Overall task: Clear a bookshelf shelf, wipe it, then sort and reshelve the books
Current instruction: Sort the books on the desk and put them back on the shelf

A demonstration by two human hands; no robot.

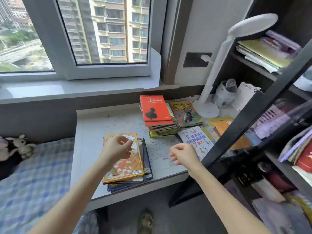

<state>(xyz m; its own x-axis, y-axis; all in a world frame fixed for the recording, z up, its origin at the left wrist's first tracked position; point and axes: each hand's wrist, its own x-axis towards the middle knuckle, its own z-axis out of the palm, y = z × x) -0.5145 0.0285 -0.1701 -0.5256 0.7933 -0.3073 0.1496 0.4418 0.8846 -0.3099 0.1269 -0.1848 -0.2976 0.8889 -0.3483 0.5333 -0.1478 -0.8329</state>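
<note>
Left hand [116, 147] partly hiding orange book [125, 168], bookshelf [236, 129] blurred

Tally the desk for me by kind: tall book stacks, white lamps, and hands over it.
Tall book stacks: 2, the orange-topped stack and the red-topped stack
White lamps: 1, the white lamp
Hands: 2, left hand and right hand
Total: 5

White book [196, 141], just beyond the fingers of the right hand [184, 153]: big orange "7" legible. Blue Chinese title, first line reads 培养孩子, rest blurred.
Beetle book [185, 114], farther past those fingers: yellow title 昆虫百科全书.
Red book [156, 108], well beyond the fingertips of the left hand [116, 147]: yellow Chinese title, illegible.
Orange book [125, 168], under that hand's fingers: corner label, too small to read.
</note>
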